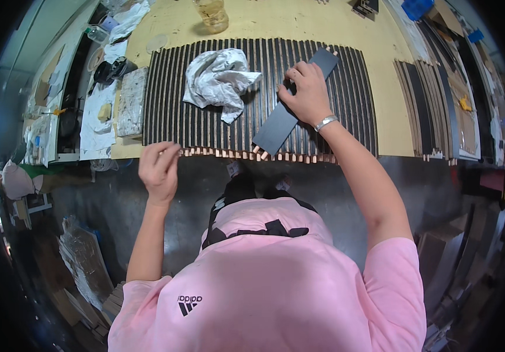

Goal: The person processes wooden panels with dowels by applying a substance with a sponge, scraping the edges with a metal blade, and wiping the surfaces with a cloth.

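A wide row of narrow dark strips (170, 94) with bare wooden ends lies side by side on the table. Across them, at a slant, rests a flat dark grey slat (277, 130) with pale wooden pegs at its ends. My right hand (308, 94) is over the slat's upper part, fingers curled at its left edge. By the front left corner of the row, my left hand (160, 171) has thumb and fingertips pinched together; anything between them is too small to make out. A crumpled stained white cloth (217, 79) lies on the strips, left of the slat.
On the yellow tabletop (264, 20), a clear cup of amber liquid (211, 14) stands beyond the strips. Left of them are a stained block (131, 101) and a black container (110, 69). More long slats (422, 111) are stacked at the right.
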Action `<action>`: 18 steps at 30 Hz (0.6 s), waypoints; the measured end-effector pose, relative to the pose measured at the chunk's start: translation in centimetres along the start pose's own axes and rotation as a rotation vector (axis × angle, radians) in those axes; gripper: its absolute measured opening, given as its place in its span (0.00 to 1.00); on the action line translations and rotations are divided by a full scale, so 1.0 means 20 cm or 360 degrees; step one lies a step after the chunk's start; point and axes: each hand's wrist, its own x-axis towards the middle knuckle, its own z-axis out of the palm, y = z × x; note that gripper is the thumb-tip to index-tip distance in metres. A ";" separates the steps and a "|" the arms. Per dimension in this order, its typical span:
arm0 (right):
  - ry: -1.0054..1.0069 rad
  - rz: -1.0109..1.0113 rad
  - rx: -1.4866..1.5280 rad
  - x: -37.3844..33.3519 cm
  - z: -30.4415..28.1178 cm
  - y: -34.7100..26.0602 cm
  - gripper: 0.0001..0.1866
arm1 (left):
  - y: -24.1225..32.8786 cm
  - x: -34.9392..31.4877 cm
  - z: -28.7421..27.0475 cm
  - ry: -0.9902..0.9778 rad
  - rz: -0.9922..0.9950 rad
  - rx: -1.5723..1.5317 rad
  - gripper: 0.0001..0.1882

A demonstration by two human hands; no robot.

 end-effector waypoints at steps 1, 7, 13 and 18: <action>0.0015 -0.0002 -0.0001 0.00 -0.01 0.00 0.14 | 0.02 0.02 0.01 -0.0011 0.0007 -0.0017 0.14; 0.0024 0.0012 -0.0006 -0.01 0.00 0.00 0.15 | 0.35 0.27 0.15 0.0005 -0.1236 -0.2069 0.17; 0.0050 0.0007 -0.0033 -0.01 -0.01 -0.01 0.14 | 0.32 0.24 0.36 -0.0561 -0.1253 -0.2099 0.13; 0.0042 0.0063 -0.0037 -0.02 0.00 0.00 0.14 | 0.31 0.27 0.37 -0.0919 -0.0830 -0.1365 0.11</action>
